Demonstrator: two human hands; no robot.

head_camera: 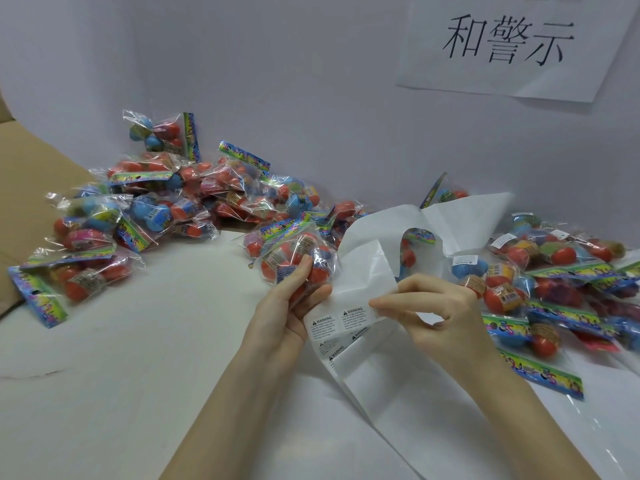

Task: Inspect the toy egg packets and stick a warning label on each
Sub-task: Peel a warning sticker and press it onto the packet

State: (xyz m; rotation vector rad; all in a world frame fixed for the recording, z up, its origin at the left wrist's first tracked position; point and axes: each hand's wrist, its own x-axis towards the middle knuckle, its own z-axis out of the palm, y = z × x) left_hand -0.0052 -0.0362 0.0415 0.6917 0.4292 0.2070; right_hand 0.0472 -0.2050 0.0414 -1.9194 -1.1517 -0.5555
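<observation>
My left hand grips a clear packet of red toy eggs with a colourful header card, held above the white table. Against the same hand lies a white backing sheet of warning labels, which trails down towards me. My right hand pinches the edge of a warning label on that sheet with thumb and forefinger. Two more printed labels show to its left.
A big heap of egg packets lies at the left and back. Another pile, some bearing small white labels, spreads at the right. Crumpled used backing paper stands behind my hands. A cardboard box sits far left, a paper sign on the wall.
</observation>
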